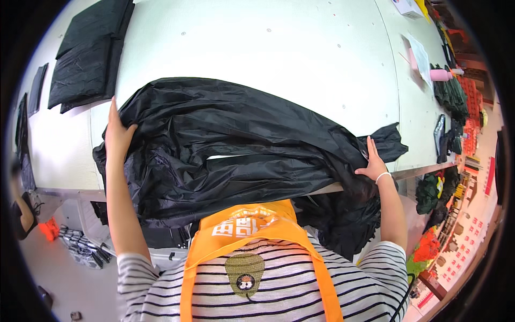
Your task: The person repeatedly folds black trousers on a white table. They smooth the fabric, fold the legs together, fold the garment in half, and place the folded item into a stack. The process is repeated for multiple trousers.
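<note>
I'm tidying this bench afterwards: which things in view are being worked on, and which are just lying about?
In hand:
- large crumpled black shiny fabric sheet, left hand and right hand flat on its ends

Lying about:
- folded black fabric stack
- pink cylindrical bottle
- white paper sheet

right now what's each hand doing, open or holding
Left hand: open, flat on the left end of the black fabric.
Right hand: open, pressing on the fabric's right end.
</note>
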`<state>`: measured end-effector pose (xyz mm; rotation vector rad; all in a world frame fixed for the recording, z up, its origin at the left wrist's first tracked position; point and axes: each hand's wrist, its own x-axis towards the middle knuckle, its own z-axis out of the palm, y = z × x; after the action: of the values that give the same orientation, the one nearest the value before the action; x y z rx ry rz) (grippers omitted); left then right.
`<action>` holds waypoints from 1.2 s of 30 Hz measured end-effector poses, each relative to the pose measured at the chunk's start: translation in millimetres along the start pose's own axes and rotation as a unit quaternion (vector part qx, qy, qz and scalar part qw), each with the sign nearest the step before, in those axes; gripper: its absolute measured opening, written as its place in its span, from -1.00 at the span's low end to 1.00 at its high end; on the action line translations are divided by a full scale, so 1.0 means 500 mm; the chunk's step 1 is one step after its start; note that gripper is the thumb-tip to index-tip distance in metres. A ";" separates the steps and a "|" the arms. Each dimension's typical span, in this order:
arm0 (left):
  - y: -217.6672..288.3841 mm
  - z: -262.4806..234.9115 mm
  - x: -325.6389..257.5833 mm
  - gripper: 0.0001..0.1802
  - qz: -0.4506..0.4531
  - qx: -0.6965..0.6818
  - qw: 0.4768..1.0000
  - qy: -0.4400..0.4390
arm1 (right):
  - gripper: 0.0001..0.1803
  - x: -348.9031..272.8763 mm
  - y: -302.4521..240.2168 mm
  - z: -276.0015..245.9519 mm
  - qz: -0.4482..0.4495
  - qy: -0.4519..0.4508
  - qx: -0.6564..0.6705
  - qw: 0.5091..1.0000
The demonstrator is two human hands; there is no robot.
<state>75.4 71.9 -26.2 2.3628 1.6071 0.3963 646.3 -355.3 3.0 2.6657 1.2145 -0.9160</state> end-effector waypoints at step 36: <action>0.027 0.064 -0.337 -0.61 -0.360 -0.337 0.850 0.187 | -0.63 0.235 -0.718 -0.027 -0.473 0.069 0.045 0.877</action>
<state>39.2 -92.0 -64.5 1.1073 1.9360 1.0678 458.7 -27.4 12.1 2.1184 2.6491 -0.8400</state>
